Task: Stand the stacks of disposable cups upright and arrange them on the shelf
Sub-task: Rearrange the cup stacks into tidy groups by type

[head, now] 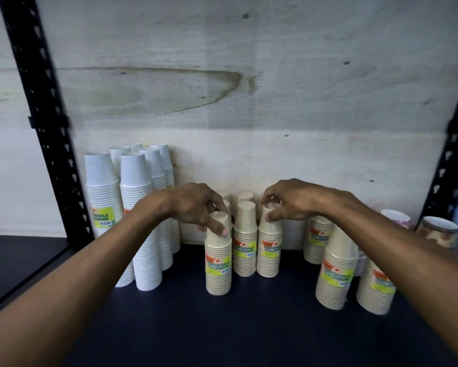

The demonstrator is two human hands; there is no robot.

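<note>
Shelf point(249, 327): a dark board between black slotted uprights, with a pale wooden back panel point(249, 88) behind.
White stacks point(143, 221): the tallest group, upright at the left against the back.
Large beige stacks point(336, 268): three at least, upright at the right.
Small beige stacks point(245, 239): a cluster mid-shelf, all upright, more tops showing behind.
Left hand point(196, 205): fingers closed on the top cup of the front-left small stack point(218, 258), which stood a little forward of its row.
Right hand point(291, 202): fingers pinched on the top of the right small stack point(269, 247).
Progress: nearly done, in my judgement; no stack lay on its side, and only squaring the small row seemed left.
Unclear: the patterned cups point(439, 231) at far right were blurred and partly cut off; the rear small stacks were mostly hidden by the hands.
</note>
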